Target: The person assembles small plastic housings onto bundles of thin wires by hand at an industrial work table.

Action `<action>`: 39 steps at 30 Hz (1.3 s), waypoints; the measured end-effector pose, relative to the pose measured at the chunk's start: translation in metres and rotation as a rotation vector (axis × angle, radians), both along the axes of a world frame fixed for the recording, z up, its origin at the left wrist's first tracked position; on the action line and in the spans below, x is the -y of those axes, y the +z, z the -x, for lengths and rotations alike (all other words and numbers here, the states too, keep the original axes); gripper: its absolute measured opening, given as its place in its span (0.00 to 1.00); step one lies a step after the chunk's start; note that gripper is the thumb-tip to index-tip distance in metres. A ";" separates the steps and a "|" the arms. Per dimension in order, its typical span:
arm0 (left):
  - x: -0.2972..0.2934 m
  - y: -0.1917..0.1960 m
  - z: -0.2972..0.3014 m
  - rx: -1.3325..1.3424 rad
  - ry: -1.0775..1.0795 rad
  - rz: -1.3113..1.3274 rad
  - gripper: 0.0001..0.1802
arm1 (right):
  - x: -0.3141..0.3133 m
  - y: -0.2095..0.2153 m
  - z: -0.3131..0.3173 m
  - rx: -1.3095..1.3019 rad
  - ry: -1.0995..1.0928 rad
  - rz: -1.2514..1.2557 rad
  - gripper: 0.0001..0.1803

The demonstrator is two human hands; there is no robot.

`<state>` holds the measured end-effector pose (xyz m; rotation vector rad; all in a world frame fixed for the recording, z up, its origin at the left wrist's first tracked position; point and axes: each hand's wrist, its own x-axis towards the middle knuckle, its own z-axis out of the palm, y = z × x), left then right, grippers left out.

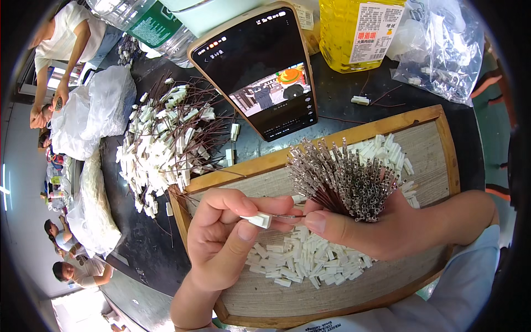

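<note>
Between thumb and fingertips, my left hand (213, 243) pinches a small white plastic connector housing (258, 220). My right hand (381, 235) is wrapped round a thick bundle of dark brown wires (345, 180), whose ends carry shiny metal crimp terminals and fan upward. One single wire (289, 216) runs from the right thumb to the housing's right end; whether its terminal is inside I cannot tell. Under both hands lies a wood-framed tray (310, 320). Loose white housings (310, 260) are heaped in it, and more show behind the bundle.
A pile of brown wires with white housings on them (166, 149) lies left of the tray. Behind stand a lit phone (254, 72), a clear bottle (152, 27) and a jug of yellow liquid (340, 39). Plastic bags (442, 55) lie at back right. Other people sit far left.
</note>
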<state>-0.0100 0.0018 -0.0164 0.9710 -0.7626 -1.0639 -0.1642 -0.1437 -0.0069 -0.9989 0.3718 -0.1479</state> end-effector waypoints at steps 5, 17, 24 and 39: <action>0.001 0.000 0.002 0.022 0.029 0.006 0.07 | 0.006 0.003 0.000 -0.094 0.105 0.094 0.08; 0.000 0.009 0.010 0.368 0.053 -0.123 0.06 | 0.001 -0.003 0.001 -0.053 0.052 0.104 0.07; -0.004 0.004 0.005 0.478 -0.022 -0.080 0.09 | -0.001 -0.008 -0.003 -0.028 0.046 0.104 0.07; 0.001 0.019 -0.008 1.193 0.111 -0.016 0.09 | 0.000 -0.012 -0.003 0.025 0.182 0.178 0.12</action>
